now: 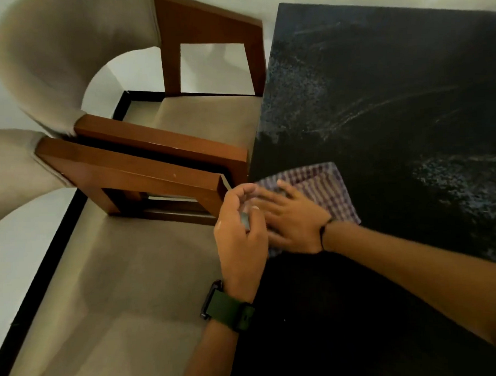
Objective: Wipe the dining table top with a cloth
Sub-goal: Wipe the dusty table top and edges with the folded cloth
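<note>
Cloth: purple-and-white checked cloth (323,184) lies flat at the left edge of the black speckled stone table top (393,102).
Right hand: right hand (293,217) presses on the cloth, fingers straight and spread.
Left hand: left hand (240,233) is at the table edge, fingers loosely curled; whether it pinches anything I cannot tell.
Chairs: two beige upholstered chairs with brown wooden arms (143,152) stand beside the table.

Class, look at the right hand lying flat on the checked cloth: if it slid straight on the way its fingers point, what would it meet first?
Probably the left hand, cupped at the table edge just beyond the right hand fingertips; past it, the nearer chair's wooden armrest. Depth is unclear.
</note>
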`<state>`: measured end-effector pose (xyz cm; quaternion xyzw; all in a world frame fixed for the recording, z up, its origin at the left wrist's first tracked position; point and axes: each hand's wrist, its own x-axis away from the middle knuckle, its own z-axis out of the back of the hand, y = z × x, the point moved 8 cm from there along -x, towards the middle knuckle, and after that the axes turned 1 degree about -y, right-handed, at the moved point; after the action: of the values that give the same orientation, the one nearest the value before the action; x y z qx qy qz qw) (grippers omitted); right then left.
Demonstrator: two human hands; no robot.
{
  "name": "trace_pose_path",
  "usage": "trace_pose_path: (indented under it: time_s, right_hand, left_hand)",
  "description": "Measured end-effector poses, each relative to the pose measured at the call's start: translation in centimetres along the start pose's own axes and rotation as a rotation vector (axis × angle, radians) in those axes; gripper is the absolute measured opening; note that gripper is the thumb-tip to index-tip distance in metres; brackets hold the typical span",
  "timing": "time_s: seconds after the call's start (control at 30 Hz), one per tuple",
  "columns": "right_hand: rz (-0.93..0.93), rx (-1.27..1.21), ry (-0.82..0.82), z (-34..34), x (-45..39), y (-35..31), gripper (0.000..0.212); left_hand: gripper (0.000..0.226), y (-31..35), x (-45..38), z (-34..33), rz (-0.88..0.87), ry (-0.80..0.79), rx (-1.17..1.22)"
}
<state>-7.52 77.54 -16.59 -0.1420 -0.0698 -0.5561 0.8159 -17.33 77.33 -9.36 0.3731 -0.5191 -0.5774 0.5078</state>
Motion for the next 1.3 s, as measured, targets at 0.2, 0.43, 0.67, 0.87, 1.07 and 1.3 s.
trace_pose_path:
  time_s: [0.2,0.43,0.67,0.87,1.07,1.3]
  right_hand:
    - [-0.365,-0.021,0.127,3.3,-6.6,11.0,0.06]
    - [-0.337,-0.089,0.105,1.9,-2.4,4.4,0.058]
    - [-0.066,-0.058,-0.017,-0.3,2.6,-1.0,0.058]
    - [-0.561,-0.113,0.176,2.8,-5.1,12.9,0.054]
    - [-0.494,-0.083,0.131,1.0,-1.0,9.5,0.056]
    - [-0.325,-0.098,0.097,-3.5,10.4,4.1,0.055]
  left_hand:
    - [0.034,-0.2,0.7,-0.3,-0.035,0.019,-0.051]
    - [0.03,-0.3,1.3,-0.5,-0.03,0.033,-0.016]
    - [0.035,-0.6,-0.7,-2.0,-0.02,-0.029,-0.022]
    - [0.029,-2.0,-1.0,-3.8,-0.053,-0.06,-0.068]
    - [0.026,-1.1,-2.7,-4.8,-0.091,-0.066,-0.074]
    - [0.027,0.3,-5.1,-8.0,-0.088,-0.105,-0.028]
